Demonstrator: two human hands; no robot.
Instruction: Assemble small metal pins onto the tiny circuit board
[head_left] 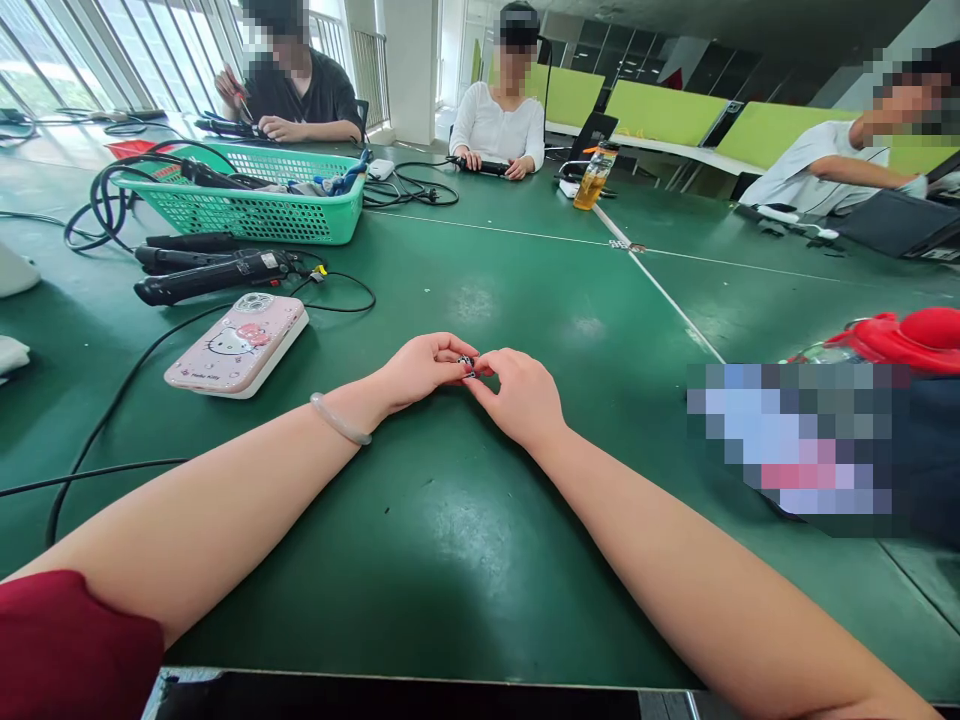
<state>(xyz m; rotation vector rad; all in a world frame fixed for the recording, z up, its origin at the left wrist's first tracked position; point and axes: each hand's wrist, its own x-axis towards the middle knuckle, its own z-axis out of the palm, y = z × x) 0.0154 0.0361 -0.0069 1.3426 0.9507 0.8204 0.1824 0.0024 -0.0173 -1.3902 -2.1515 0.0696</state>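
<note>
My left hand (pixel 416 375), with a pale bangle (pixel 341 420) at its wrist, meets my right hand (pixel 525 392) fingertip to fingertip over the middle of the green table (pixel 480 560). Both hands are closed in a pinch. Between them is a small dark piece with shiny spots (pixel 466 362), mostly covered by the fingers, so its kind is unclear. Left of my left hand lies a pink phone-shaped thing with a cartoon cat (pixel 238 343).
Black corded handles (pixel 217 272) lie beyond it, before a green basket (pixel 247 215) of cables. A loose cable (pixel 120 400) runs down the left. An amber drink bottle (pixel 595 178) stands farther back; a red item (pixel 911 340) lies right. Several people sit around the table.
</note>
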